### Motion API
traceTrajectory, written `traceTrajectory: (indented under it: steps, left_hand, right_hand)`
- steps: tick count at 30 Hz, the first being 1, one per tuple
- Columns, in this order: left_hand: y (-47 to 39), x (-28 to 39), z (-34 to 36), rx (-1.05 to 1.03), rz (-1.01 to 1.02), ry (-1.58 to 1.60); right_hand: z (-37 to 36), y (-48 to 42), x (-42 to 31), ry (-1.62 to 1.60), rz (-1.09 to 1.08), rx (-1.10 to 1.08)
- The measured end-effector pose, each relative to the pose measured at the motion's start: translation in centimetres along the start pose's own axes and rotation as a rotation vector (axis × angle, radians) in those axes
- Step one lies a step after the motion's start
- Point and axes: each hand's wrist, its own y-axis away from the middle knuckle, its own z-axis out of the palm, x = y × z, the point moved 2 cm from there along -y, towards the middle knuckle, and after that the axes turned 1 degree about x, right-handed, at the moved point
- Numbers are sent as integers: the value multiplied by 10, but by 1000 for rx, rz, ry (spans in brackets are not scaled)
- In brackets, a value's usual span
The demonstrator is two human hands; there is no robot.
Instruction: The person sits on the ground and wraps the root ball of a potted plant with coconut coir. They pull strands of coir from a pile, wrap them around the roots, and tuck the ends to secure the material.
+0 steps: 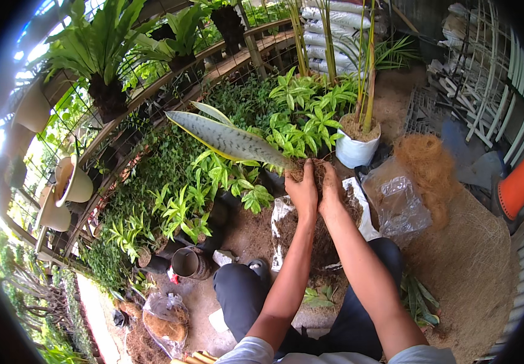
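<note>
Both my hands are cupped around the brown, fibrous root ball (315,169) of a snake plant. Its long mottled leaf (230,139) with yellow edges points to the upper left, and a smaller leaf (212,113) shows behind it. My left hand (303,191) presses the near left side, thumb on top. My right hand (331,187) grips the right side. Beneath my forearms lies an opened white sack (282,214) holding dark potting soil (352,204). How far the root ball hangs above the soil is hard to tell.
Leafy potted plants (216,175) crowd the left. A tall-stemmed plant in a white bag (357,145) stands beyond my hands. Right of the sack are a clear plastic bag (396,195), coconut fibre (428,168) and an orange cone (518,182). An empty pot (190,263) sits lower left.
</note>
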Motion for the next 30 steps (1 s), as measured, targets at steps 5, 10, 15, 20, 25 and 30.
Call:
traceTrajectory:
  steps: [5,10,15,20,25,30]
  left_hand:
    - [-9,-3,-4,-5,106,-221]
    - [-4,44,1,-279,77,-172]
    - [-12,35,-9,-318,123,-57]
    - [-7,14,-1,-327,-47,96]
    - [-4,-2,1,-251,-40,37]
    - [0,-4,4,-226,-89,158]
  right_hand:
    - [9,-1,-6,-20,126,-153]
    - [2,-13,-21,-177,149,-272]
    - [9,4,-12,-196,223,-214]
    - [3,7,-17,-139,29,-133]
    - [-22,-15,2,-97,34,-38]
    - [-32,-27,6,-26,1,19]
